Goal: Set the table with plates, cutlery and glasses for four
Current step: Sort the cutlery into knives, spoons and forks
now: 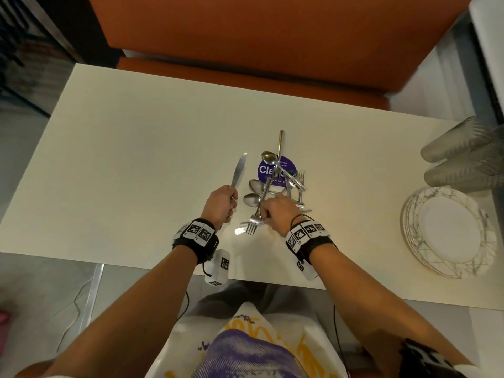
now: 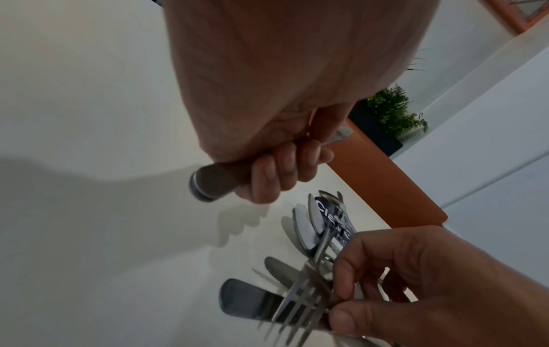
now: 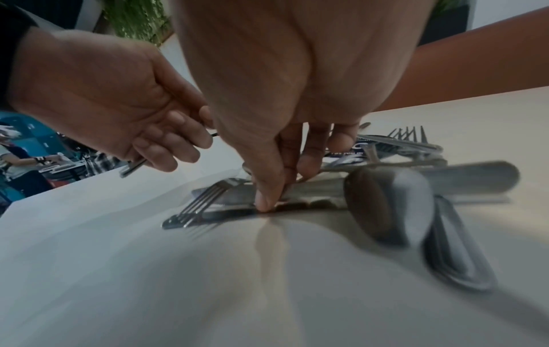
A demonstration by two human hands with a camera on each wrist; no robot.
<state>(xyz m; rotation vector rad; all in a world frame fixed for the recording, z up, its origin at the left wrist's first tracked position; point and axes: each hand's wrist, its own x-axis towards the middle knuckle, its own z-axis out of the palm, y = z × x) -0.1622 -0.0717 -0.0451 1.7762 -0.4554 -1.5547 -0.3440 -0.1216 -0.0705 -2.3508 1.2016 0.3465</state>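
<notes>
My left hand grips a table knife by its handle, blade pointing away over the white table; the handle end shows in the left wrist view. Just to its right my right hand pinches a fork at its neck, tines toward me; the right wrist view shows thumb and fingers closed on that fork. A heap of spoons, forks and knives lies on a purple round sticker.
A stack of white marbled plates sits at the right end of the table, with stacked translucent glasses lying beyond it. An orange bench runs along the far side. The table's near edge is close to my wrists.
</notes>
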